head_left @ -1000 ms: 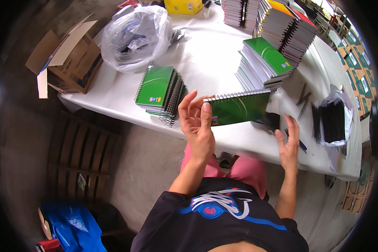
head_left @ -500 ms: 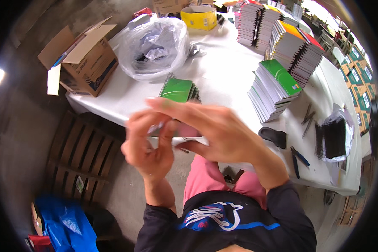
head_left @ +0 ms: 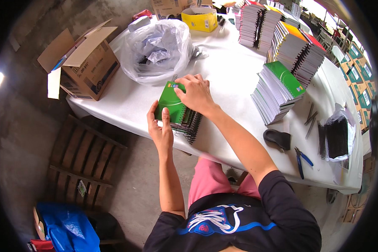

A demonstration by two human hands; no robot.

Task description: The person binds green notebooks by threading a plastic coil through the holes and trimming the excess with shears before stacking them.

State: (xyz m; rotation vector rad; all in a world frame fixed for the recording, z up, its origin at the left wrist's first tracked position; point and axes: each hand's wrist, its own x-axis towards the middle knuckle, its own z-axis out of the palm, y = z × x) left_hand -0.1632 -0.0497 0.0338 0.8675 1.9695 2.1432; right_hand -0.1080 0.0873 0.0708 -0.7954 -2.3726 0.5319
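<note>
A green spiral notebook (head_left: 169, 104) lies on top of a small stack of spiral-bound notebooks (head_left: 190, 126) near the table's front edge. My left hand (head_left: 160, 129) grips its near left side, with the thumb and fingers along the edges. Across its far right part lies my right hand (head_left: 196, 94), its thumb on the cover and its fingers bent over the far edge. Black coils stick out along the right side of the stack.
A clear plastic bag (head_left: 132, 69) of scraps stands behind the stack, beside an open cardboard box (head_left: 90, 73). To the right are a tall pile of green-covered notebooks (head_left: 273, 96), a black computer mouse-like object (head_left: 277, 139), blue-handled pliers (head_left: 300, 161) and a bag of black coils (head_left: 337, 138).
Both hands have moved away from my body and down, from a blurred hold above the table's edge onto the stack. The green notebook now lies between them.
</note>
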